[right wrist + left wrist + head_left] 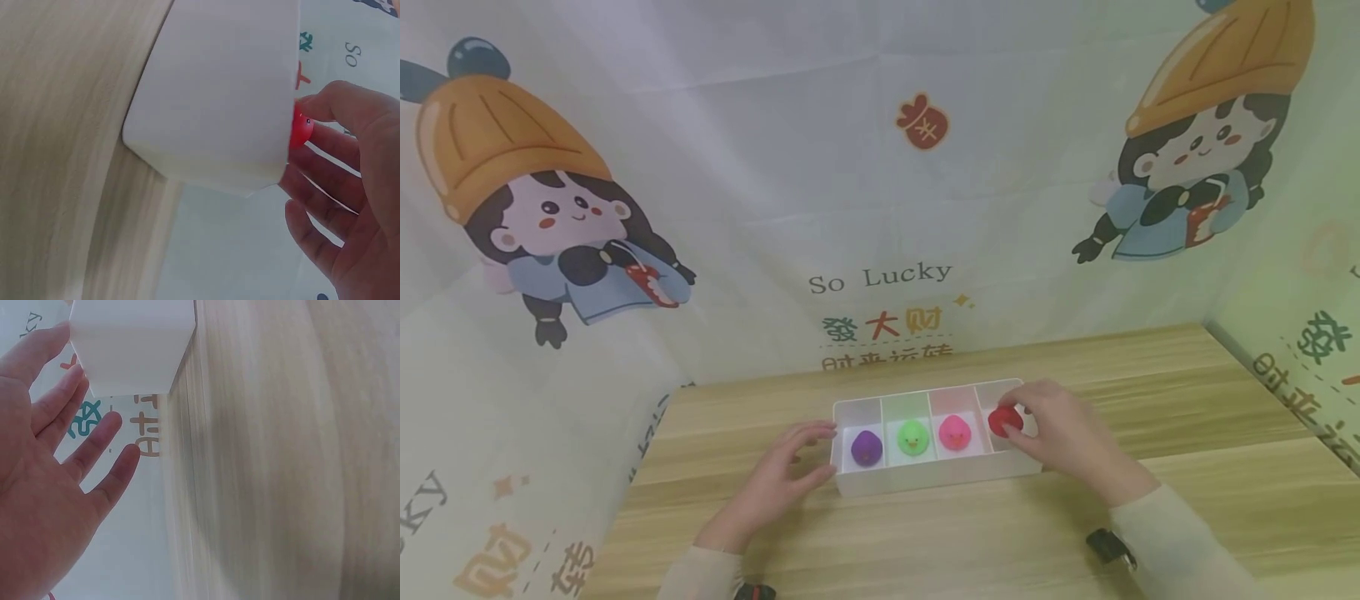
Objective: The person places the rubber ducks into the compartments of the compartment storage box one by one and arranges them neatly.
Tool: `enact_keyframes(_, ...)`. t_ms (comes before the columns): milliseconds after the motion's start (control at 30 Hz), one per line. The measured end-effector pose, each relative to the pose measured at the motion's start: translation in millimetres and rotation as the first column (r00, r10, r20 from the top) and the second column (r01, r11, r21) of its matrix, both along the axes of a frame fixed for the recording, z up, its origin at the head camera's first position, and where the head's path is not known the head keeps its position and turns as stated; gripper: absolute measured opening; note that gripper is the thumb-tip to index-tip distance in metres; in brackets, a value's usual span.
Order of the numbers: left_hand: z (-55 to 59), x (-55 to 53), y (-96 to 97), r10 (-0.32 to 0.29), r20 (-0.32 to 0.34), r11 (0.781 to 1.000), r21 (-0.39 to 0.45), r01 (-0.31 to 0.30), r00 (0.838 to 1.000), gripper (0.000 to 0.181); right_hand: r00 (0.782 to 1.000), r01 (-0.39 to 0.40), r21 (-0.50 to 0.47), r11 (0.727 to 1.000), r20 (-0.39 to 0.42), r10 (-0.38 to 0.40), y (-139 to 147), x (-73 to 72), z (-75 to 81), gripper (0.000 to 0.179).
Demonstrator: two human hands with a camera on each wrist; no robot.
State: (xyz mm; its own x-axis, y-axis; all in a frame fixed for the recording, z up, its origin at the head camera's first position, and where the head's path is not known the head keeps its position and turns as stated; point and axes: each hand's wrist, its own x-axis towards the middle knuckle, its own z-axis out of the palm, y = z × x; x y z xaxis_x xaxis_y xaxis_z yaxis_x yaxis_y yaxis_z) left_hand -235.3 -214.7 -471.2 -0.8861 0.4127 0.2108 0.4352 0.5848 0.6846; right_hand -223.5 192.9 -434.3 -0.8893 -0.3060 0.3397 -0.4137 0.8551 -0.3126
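A white divided box (940, 478) on the table holds small toy ducks, one to a compartment: purple (867, 448) at the left end, then green (913, 437), then pink (955, 433). At the right-end compartment, my right hand (1063, 429) pinches a red toy duck (1004, 422) between thumb and fingers. The right wrist view shows this red duck (301, 128) partly hidden behind the box wall. My left hand (782, 467) is by the box's left end, its fingers extended and spread, fingertips right at the wall. In the left wrist view its palm (44, 481) shows nothing held.
The wood-grain table (925, 542) extends around the box on all sides. Behind it hangs a printed cloth (775, 192) with cartoon figures and lettering, continuing along both sides. Dark straps (1111, 547) sit at the sleeves.
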Motion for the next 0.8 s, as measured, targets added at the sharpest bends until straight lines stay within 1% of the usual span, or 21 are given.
enact_keyframes(167, -0.2, -0.3, -0.3, 0.002, 0.002, 1.000, -0.002, -0.002, 1.000, 0.050, 0.999, -0.036, 0.034, 0.999, -0.009, 0.036, 3, -6.0, -6.3, 0.024)
enact_keyframes(300, 0.1, -0.2, -0.5, 0.000, 0.005, 1.000, -0.002, 0.000, 1.000, 0.050, 0.997, -0.075, 0.046, 0.996, -0.014, 0.076, 5, -12.1, -10.6, 0.020)
enact_keyframes(400, 0.3, -0.3, -1.1, -0.005, 0.002, 1.000, -0.001, 0.005, 1.000, 0.050, 0.995, -0.097, 0.044, 0.994, 0.009, 0.096, 6, -17.2, -12.3, 0.020)
enact_keyframes(567, -0.7, -1.4, -1.8, -0.013, -0.009, 1.000, -0.004, 0.013, 1.000, 0.050, 0.993, -0.109, 0.048, 0.993, 0.060, 0.106, 7, -23.5, -13.3, 0.023)
enact_keyframes(800, -1.5, -1.9, -2.6, -0.014, 0.004, 1.000, -0.003, 0.014, 1.000, 0.049, 0.984, -0.128, 0.032, 0.991, 0.132, 0.122, 7, -28.8, -12.3, 0.019)
